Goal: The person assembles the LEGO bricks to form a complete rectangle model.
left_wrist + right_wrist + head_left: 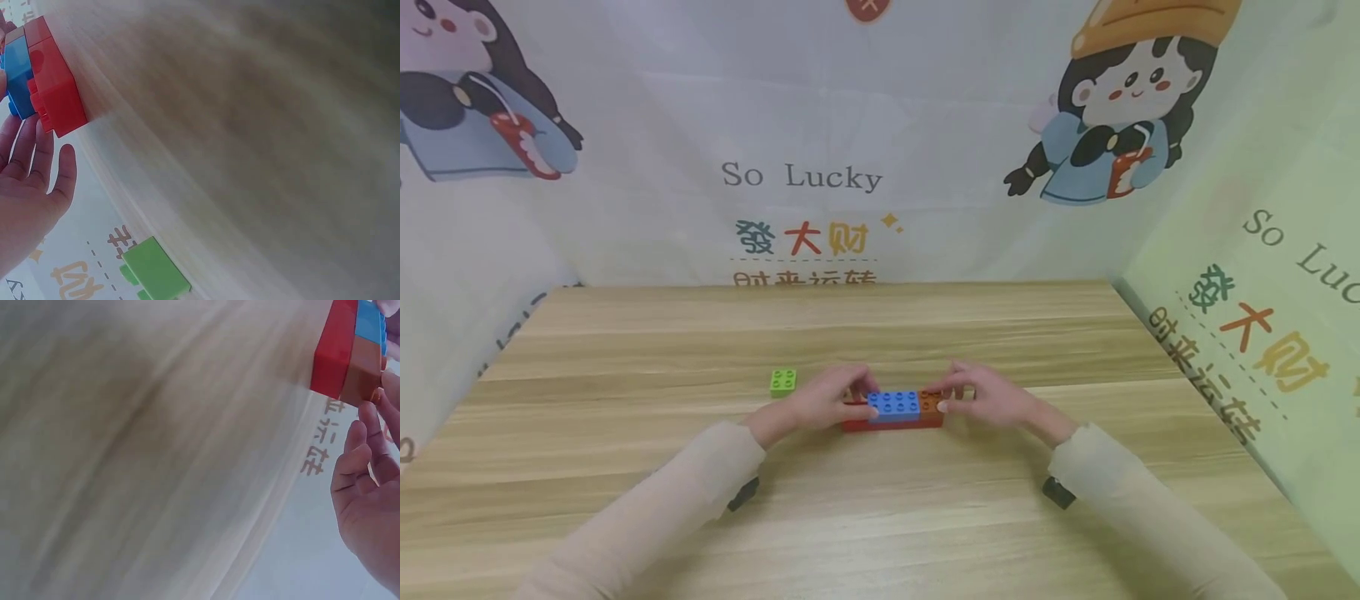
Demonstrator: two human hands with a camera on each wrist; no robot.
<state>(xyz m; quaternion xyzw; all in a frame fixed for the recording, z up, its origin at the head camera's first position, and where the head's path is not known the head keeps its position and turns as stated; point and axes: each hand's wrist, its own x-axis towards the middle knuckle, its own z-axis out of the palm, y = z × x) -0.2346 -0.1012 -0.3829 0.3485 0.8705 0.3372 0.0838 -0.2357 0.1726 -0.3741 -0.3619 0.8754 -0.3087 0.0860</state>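
Note:
A blue brick (892, 403) and a brown brick (929, 403) sit side by side on a longer red brick base (891, 425), whose left end sticks out past the blue one. My left hand (827, 398) pinches the blue brick near its left end, thumb at the front and fingers behind. At the other end, my right hand (992, 396) pinches the brown brick between thumb and fingers. The right wrist view shows the brown brick (361, 372) flush with the end of the red base (333, 350). A seam crosses the red side (59, 81) in the left wrist view.
A small light green brick (783, 382) lies on the wooden table (880, 517), left of my left hand. Behind the table hangs a printed white cloth (955, 208), which continues along both sides.

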